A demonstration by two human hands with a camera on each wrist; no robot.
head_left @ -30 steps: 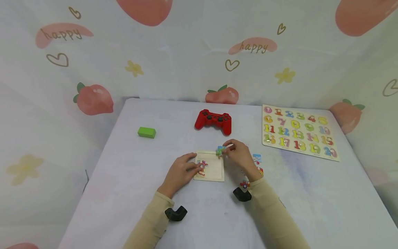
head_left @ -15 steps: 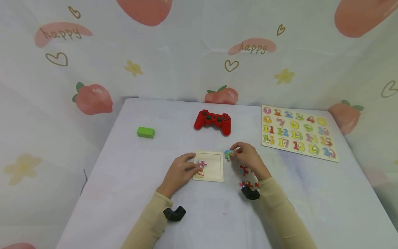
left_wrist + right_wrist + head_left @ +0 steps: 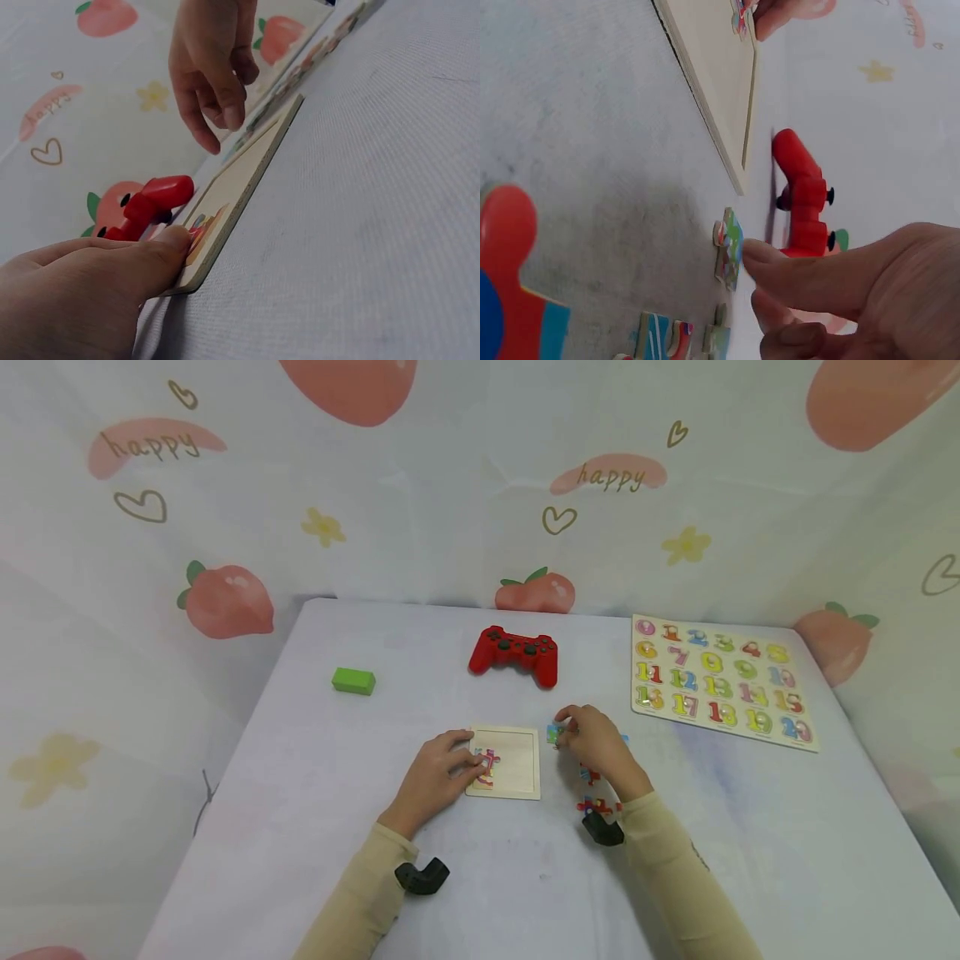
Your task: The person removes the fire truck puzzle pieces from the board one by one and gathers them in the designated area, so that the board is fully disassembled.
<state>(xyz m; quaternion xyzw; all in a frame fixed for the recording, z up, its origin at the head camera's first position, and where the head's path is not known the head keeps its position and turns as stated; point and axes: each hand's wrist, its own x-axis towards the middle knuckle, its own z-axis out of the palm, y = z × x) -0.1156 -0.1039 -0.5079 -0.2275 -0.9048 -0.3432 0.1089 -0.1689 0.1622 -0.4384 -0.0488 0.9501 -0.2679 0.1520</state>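
Observation:
A square wooden puzzle tray [image 3: 517, 762] lies on the table with a colourful jigsaw piece [image 3: 489, 762] at its left side. My left hand [image 3: 435, 777] holds the tray's left side, thumb on that piece and forefinger at the upper left corner. Right of the tray, a green and blue jigsaw piece [image 3: 731, 247] lies on the table. My right hand [image 3: 596, 743] is over it, thumb beside the piece and fingers loosely bent; whether they touch it is hard to tell. More jigsaw pieces [image 3: 596, 807] lie below the right hand, partly hidden by it and the wrist camera.
Behind the tray lies a red game controller [image 3: 514, 654]. A green block [image 3: 353, 681] is at the left. A wooden number puzzle board [image 3: 720, 681] lies at the back right. A printed cloth [image 3: 450, 510] hangs behind the table.
My right hand has moved right from the tray's upper right corner with the green and blue jigsaw piece, which now lies on the table. My left hand has stayed on the tray.

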